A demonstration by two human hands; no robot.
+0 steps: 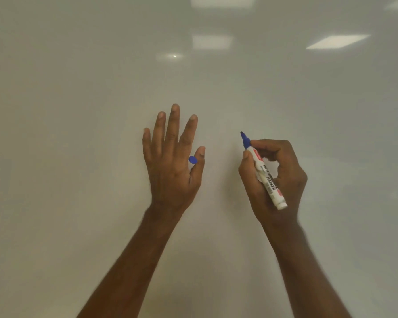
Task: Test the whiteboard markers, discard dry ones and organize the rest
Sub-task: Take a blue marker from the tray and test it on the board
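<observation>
Holding the uncapped marker [263,172] right of centre, right hand [274,180] clamped on its barrel, tip just off the whiteboard [78,88]; left hand [172,157], fingers spread, pinches the cap [192,160] loosely, so it may drop.

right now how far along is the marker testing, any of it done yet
Early. Done: the blue cap is off, tucked between thumb and palm of the left hand. In hand: the right hand grips the uncapped marker, tip raised at the whiteboard. Left: no stroke shows, so the test, discarding and organizing all remain.
</observation>
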